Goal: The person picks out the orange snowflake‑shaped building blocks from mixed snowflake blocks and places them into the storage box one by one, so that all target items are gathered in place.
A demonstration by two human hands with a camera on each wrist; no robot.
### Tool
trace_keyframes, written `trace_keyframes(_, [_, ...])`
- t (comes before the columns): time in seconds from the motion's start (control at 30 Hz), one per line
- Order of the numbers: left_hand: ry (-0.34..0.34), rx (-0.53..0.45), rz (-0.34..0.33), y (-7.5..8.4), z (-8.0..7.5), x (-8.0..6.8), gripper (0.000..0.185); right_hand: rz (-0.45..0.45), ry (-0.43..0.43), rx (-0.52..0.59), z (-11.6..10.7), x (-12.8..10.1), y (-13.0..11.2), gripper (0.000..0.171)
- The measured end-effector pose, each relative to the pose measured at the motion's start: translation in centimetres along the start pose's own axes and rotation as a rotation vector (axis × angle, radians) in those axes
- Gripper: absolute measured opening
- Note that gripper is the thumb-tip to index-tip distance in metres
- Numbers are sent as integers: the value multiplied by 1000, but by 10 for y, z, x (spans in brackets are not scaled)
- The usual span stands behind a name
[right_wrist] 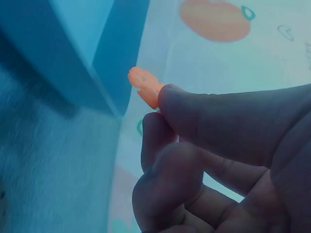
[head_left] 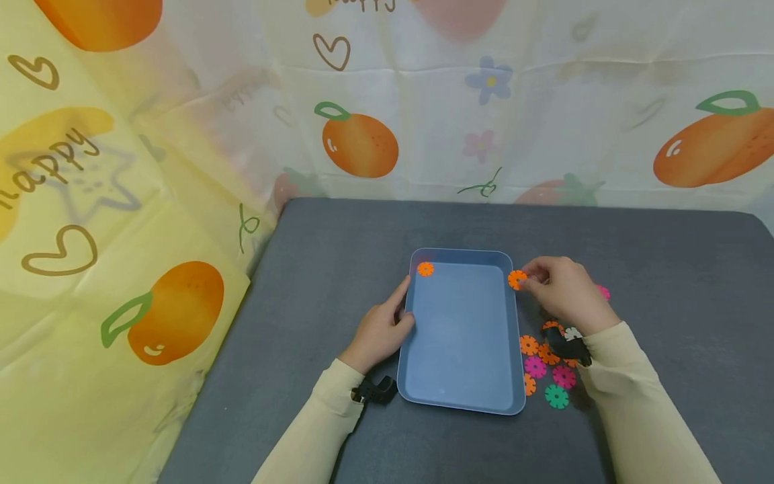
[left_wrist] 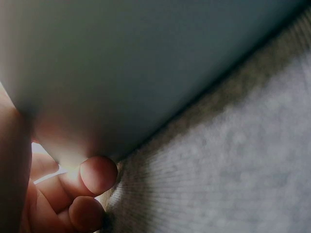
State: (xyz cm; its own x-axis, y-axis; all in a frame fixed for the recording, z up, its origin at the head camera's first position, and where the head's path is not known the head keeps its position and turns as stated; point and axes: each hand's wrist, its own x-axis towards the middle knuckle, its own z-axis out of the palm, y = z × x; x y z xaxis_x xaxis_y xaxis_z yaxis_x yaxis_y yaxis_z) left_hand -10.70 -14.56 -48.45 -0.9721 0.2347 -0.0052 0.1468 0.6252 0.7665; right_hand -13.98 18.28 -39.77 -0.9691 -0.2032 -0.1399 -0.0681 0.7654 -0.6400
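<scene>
A light-blue rectangular tray [head_left: 459, 336] lies on the table. My left hand [head_left: 377, 333] holds its left side, thumb at the rim; in the left wrist view curled fingers [left_wrist: 99, 174] sit against the outer wall. Between thumb and fingertips, my right hand [head_left: 565, 286] pinches an orange notched plastic disc [head_left: 517, 279] over the tray's right rim near the far corner. The disc [right_wrist: 145, 87] shows nearly edge-on in the right wrist view. Another orange disc [head_left: 426, 269] lies inside the tray, in its far left corner.
Right of the tray lie several loose discs: orange [head_left: 529, 345], pink [head_left: 564, 377], green [head_left: 557, 396] and white [head_left: 572, 333], some under the right wrist. A pink disc [head_left: 603, 292] shows behind the right hand. Fruit-printed cloth [head_left: 423, 134] hangs behind the grey table [head_left: 338, 255].
</scene>
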Motion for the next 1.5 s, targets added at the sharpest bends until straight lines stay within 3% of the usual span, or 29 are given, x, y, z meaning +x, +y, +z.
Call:
trace_keyframes(0.8, [3, -3, 25, -1, 0, 2, 71, -30, -59, 115, 36, 43, -46, 25])
trace_keyframes(1.5, [-11, 11, 3, -4, 0, 2, 71, -7, -79, 125, 90, 78, -67, 21])
